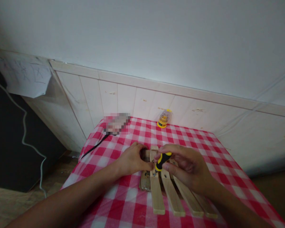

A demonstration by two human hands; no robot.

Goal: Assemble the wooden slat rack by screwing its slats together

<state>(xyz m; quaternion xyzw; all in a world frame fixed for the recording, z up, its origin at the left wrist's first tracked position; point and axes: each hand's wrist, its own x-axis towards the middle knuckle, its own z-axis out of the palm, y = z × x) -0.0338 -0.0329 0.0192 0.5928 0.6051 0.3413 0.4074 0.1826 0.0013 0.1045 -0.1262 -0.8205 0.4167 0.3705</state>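
My right hand (190, 164) grips a yellow and black screwdriver (163, 162), its tip down on the leftmost wooden slat (158, 196) beside a small metal screw (154, 174). The far end of that slat and the brownish block (145, 186) under it are held by my left hand (134, 161), with its thumb near the screwdriver tip. More pale slats, a second one (173, 196), a third (190, 198) and a partly covered one (206, 207), fan out to the right. My right hand hides part of them.
A red and white checked cloth (123, 202) covers the table. Near the wall stands a clear and yellow plastic container (163, 118). At the back left lies a pixelated item with a black strap (95, 146). A white cable (25, 126) hangs at far left.
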